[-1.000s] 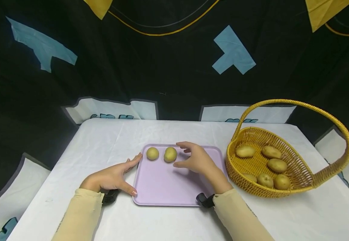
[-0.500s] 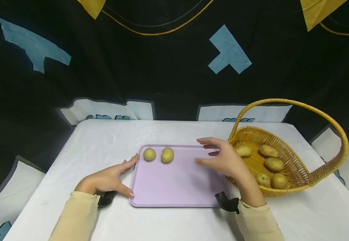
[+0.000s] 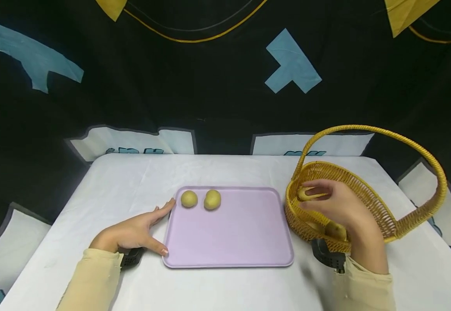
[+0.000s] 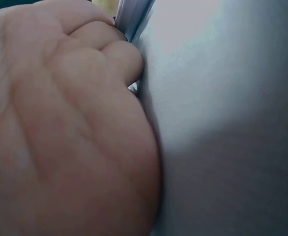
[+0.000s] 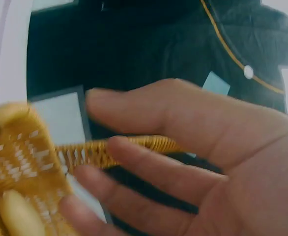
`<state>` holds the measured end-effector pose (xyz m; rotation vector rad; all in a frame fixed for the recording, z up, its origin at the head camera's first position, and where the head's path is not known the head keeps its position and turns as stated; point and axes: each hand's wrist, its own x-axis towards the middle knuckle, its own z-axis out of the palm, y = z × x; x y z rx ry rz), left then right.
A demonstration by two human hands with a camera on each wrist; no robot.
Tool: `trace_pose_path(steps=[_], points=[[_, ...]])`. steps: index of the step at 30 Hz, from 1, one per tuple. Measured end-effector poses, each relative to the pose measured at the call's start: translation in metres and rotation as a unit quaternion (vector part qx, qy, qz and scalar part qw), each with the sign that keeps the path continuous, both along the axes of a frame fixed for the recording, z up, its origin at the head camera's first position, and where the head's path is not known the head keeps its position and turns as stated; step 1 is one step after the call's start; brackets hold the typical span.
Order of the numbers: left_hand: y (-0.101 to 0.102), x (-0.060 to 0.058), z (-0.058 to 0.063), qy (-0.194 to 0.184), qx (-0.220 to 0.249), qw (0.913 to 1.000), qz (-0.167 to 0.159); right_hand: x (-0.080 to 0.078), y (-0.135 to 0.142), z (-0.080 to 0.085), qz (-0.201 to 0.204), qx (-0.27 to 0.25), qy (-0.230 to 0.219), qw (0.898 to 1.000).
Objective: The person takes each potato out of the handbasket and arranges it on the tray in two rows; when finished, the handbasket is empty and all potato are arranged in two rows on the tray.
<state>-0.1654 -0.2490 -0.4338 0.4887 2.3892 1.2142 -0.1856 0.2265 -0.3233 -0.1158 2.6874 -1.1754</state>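
Observation:
My left hand rests at the left edge of a lilac tray, thumb and fingers spread apart along its rim. Near the tray's back left corner lie two potatoes, a round one and a slightly longer one. My right hand reaches over a yellow wicker basket, fingers apart around a potato in the head view. In the right wrist view the fingers are spread with nothing between them, and a potato lies below in the basket. The hand hides most of the other potatoes.
The basket's tall arched handle rises over its right side. A white cloth covers the table. Behind it hangs a black curtain with blue and yellow patches.
My right hand has moved right, from beside the potatoes on the tray to over the basket. My left hand stays at the tray's edge. The head view has shifted slightly.

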Motion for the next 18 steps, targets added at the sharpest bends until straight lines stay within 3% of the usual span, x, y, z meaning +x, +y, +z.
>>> trace_pose_path(steps=[8,18], points=[[-0.001,0.001,0.000,-0.006,0.016,0.9999,0.000,-0.006,0.017,-0.016,0.003,0.040,-0.063,0.997],[-0.001,-0.001,-0.002,0.002,0.019,0.9997,-0.012,-0.017,0.027,-0.034,0.077,0.068,-0.095,0.990]])
